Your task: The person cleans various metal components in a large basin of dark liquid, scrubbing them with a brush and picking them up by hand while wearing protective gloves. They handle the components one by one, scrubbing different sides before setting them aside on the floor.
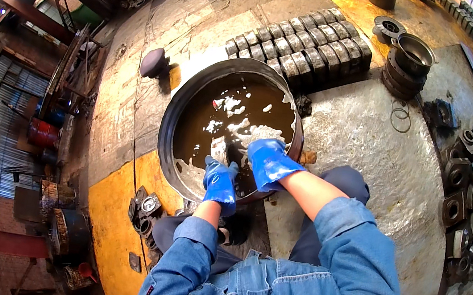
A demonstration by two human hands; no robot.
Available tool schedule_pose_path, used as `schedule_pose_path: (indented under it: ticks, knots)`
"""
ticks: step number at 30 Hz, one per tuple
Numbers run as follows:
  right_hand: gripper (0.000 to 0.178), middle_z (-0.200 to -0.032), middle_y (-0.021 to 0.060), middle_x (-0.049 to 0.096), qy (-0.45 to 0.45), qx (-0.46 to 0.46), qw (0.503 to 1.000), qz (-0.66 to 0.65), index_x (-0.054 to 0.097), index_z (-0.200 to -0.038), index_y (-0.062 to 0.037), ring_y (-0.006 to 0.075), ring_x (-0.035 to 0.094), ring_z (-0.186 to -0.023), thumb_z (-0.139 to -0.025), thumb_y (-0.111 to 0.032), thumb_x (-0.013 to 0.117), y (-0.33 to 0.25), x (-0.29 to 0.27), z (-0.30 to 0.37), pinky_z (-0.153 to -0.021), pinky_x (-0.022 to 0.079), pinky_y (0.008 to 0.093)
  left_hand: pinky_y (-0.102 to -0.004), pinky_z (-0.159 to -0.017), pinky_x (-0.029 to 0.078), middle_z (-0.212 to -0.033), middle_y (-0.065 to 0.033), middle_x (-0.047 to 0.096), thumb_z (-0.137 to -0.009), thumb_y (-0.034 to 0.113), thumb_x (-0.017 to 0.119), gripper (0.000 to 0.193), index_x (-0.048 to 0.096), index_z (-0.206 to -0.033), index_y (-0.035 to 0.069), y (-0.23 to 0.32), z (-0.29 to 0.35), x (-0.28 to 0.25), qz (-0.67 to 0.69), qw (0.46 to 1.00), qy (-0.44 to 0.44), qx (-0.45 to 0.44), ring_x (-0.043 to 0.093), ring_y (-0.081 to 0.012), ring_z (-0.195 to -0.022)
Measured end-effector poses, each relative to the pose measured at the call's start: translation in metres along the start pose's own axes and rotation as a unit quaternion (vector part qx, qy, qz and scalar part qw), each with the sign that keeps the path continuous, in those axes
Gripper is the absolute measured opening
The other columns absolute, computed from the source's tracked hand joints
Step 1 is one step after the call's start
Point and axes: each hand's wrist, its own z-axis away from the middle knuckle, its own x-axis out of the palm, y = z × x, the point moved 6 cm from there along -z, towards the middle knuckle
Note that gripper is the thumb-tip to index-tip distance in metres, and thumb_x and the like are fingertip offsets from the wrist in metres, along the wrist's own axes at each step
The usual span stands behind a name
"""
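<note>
A large round dark metal tub (168, 130) of murky brown liquid with white foam stands in front of me. My left hand (220, 182), in a blue rubber glove, is at the tub's near side, its fingers closed around the lower end of a pale grey metal block (219, 148). The block tilts up out of the liquid. My right hand (270, 162), also blue-gloved, is over the tub's right side beside a patch of foam. Its fingers are curled, and whatever they hold is hidden. The two hands are apart.
Rows of metal blocks (304, 43) stand beyond the tub. Stacked rings and a metal pot (415, 54) are farther right. Square-flanged metal parts (459, 175) lie along the right, and more castings (146, 210) sit near my left leg. A dark rounded object (153, 63) lies left of the tub.
</note>
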Motion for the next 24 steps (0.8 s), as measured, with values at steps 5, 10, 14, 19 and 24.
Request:
schedule_pose_path:
  ticks: [5, 10, 14, 19, 24]
  knots:
    - [0.032, -0.098, 0.0148, 0.080, 0.005, -0.093, 0.995, -0.019, 0.084, -0.099, -0.0096, 0.0330, 0.079, -0.097, -0.068, -0.019, 0.083, -0.027, 0.018, 0.004, -0.074, 0.062, 0.0483, -0.0488, -0.093, 0.059, -0.118, -0.0290, 0.073, -0.087, 0.050, 0.077, 0.085, 0.035, -0.139, -0.003, -0.006, -0.001, -0.002, -0.046, 0.999, -0.018, -0.006, 0.073, -0.0426, -0.110]
    - [0.025, -0.083, 0.0144, 0.078, 0.018, -0.091, 0.995, -0.028, 0.083, -0.086, -0.0073, 0.0324, 0.079, -0.084, -0.062, -0.012, 0.077, -0.029, 0.037, -0.017, -0.062, 0.060, 0.0463, -0.0477, -0.096, 0.057, -0.117, -0.0308, 0.073, -0.086, 0.051, 0.076, 0.088, 0.040, -0.139, -0.009, -0.019, -0.022, 0.001, -0.039, 0.996, 0.008, 0.085, 0.072, -0.0433, -0.113]
    - [0.028, -0.079, 0.0122, 0.077, 0.021, -0.115, 0.993, -0.004, 0.083, -0.081, -0.0097, 0.0306, 0.078, -0.078, -0.053, -0.010, 0.082, -0.045, 0.036, -0.017, -0.055, 0.058, 0.0479, -0.0451, -0.101, 0.055, -0.123, -0.0333, 0.070, -0.083, 0.051, 0.075, 0.091, 0.051, -0.140, -0.015, -0.088, -0.072, 0.003, 0.084, 0.989, -0.023, 0.123, 0.070, -0.0423, -0.117]
    - [0.033, -0.083, 0.0115, 0.077, -0.016, -0.093, 0.995, 0.035, 0.084, -0.087, -0.0110, 0.0272, 0.078, -0.081, -0.054, -0.011, 0.087, -0.052, 0.028, -0.016, -0.050, 0.055, 0.0474, -0.0440, -0.101, 0.054, -0.126, -0.0287, 0.071, -0.082, 0.044, 0.078, 0.077, 0.061, -0.136, -0.009, -0.114, -0.092, 0.013, 0.194, 0.973, -0.057, 0.114, 0.069, -0.0397, -0.120]
    - [0.034, -0.104, 0.0107, 0.081, -0.049, -0.038, 0.998, 0.021, 0.082, -0.108, -0.0111, 0.0309, 0.078, -0.099, -0.075, -0.019, 0.085, -0.050, 0.045, -0.032, -0.071, 0.061, 0.0497, -0.0438, -0.110, 0.049, -0.138, -0.0300, 0.064, -0.080, 0.046, 0.079, 0.088, 0.053, -0.145, -0.008, -0.093, -0.068, 0.003, 0.227, 0.966, -0.078, 0.095, 0.062, -0.0408, -0.131]
